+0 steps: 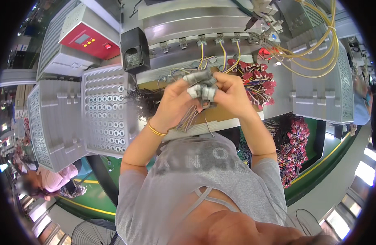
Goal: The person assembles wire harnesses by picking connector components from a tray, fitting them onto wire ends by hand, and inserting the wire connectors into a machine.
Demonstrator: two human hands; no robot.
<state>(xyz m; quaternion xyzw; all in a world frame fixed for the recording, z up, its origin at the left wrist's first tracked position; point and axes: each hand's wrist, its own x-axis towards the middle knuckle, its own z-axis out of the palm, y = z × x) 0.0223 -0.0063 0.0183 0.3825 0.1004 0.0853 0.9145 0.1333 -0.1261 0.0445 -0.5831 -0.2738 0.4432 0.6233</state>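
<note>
Grey washer tray point(104, 110) flanks left hand point(175, 102) and right hand point(231, 92) pinching wires point(188, 118).

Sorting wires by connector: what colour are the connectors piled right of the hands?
Red connectors, in the head view.

A small metal ring point(206, 103) with a thin wire bundle point(188, 119) hanging below sits pinched between taped fingertips.

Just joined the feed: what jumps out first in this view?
At centre, the left hand and right hand, fingertips taped grey, pinch a bundle of thin coloured wires. Right of them lies a heap of red plastic connectors on wires; to the left sits a grey perforated tray of metal rings.
</note>
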